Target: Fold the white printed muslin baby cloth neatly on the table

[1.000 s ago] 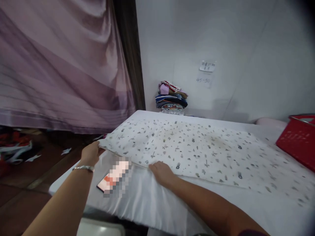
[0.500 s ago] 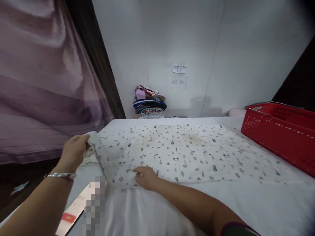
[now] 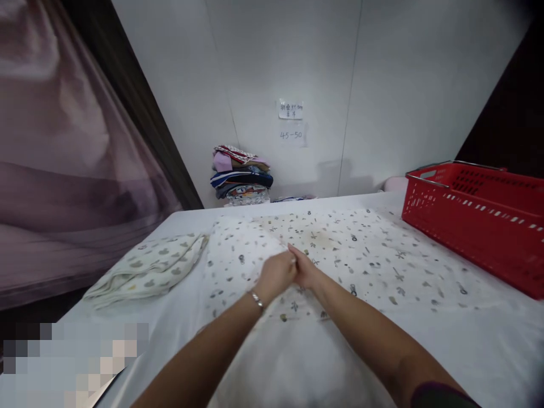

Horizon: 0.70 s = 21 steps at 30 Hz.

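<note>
A white cloth printed with small grey and brown motifs [image 3: 378, 266] lies spread over the white table, its left part folded over towards the right. My left hand [image 3: 277, 271] is closed on the edge of that folded part, near the middle of the cloth. Right against it, my right hand [image 3: 306, 272] is closed at the same edge, its fingers partly hidden behind the left hand. Both forearms reach in from below and come together there. A folded cream cloth with brownish shapes [image 3: 148, 263] lies to the left.
The white table [image 3: 459, 345] runs up to a grey wall with paper signs [image 3: 291, 122]. A red plastic basket [image 3: 471, 229] stands at the right. Folded fabrics [image 3: 241, 175] are stacked behind the far edge. A pinkish curtain [image 3: 63, 170] hangs at left.
My left hand has carried the cloth's left edge rightwards, folding that part over and baring the cream cloth. My right hand has shifted right and up to meet it. The view has turned slightly.
</note>
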### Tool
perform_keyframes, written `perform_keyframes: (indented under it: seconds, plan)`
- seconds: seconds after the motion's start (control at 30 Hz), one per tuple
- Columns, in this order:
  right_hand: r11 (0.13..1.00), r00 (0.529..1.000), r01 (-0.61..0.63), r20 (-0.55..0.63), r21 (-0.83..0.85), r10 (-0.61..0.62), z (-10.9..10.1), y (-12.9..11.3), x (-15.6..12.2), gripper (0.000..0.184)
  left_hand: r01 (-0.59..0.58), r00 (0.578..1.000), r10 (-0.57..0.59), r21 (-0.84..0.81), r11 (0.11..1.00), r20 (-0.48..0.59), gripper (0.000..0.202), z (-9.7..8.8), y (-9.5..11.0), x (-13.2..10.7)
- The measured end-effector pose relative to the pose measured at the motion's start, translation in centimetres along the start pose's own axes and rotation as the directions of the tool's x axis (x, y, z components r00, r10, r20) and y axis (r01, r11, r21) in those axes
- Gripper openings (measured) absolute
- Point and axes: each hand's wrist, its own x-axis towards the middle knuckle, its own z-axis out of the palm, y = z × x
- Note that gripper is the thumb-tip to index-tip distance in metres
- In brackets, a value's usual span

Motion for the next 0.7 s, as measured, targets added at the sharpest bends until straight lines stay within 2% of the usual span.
perform_keyframes:
  seconds: [0.03, 0.1, 0.2, 0.27, 0.33, 0.47, 0.7]
  plan:
    - [0.998, 0.998, -0.060, -0.026, 0.000, 0.060, -1.3, 0.0, -0.7, 0.033, -0.096, 0.995, 0.096, 0.024, 0.995, 0.005, 0.018, 1.8, 1.1, -0.2]
    - [0.989, 0.985, -0.151, -0.086, 0.011, 0.151, -3.5, 0.2, -2.0, 0.028, -0.155, 0.988, 0.155, 0.022, 0.988, 0.026, 0.017, 4.7, 2.7, -0.8]
    - [0.991, 0.980, -0.130, -0.156, -0.020, 0.125, -5.2, 0.5, -3.3, 0.023, -0.203, 0.979, 0.203, 0.010, 0.979, -0.018, 0.018, 6.6, 3.4, -1.8]
    - [0.994, 0.984, -0.076, -0.169, -0.073, 0.063, -5.5, 0.6, -3.8, 0.023, -0.211, 0.974, 0.211, 0.013, 0.977, -0.081, 0.017, 6.6, 3.2, -2.4]
    - [0.989, 0.991, -0.045, -0.132, -0.139, 0.026, -5.3, 0.7, -4.1, 0.025, -0.188, 0.974, 0.190, 0.029, 0.982, -0.125, 0.014, 6.0, 2.7, -2.8]
    - [0.973, 0.996, -0.080, -0.044, -0.215, 0.073, -4.7, 0.9, -4.4, 0.031, -0.151, 0.978, 0.155, 0.040, 0.988, -0.138, 0.014, 4.9, 2.0, -3.6]
    - [0.999, 0.990, -0.010, -0.138, -0.048, 0.003, -2.5, 1.5, -4.7, 0.012, -0.116, 0.980, 0.113, -0.005, 0.993, -0.164, 0.015, 5.3, 2.1, -4.5]
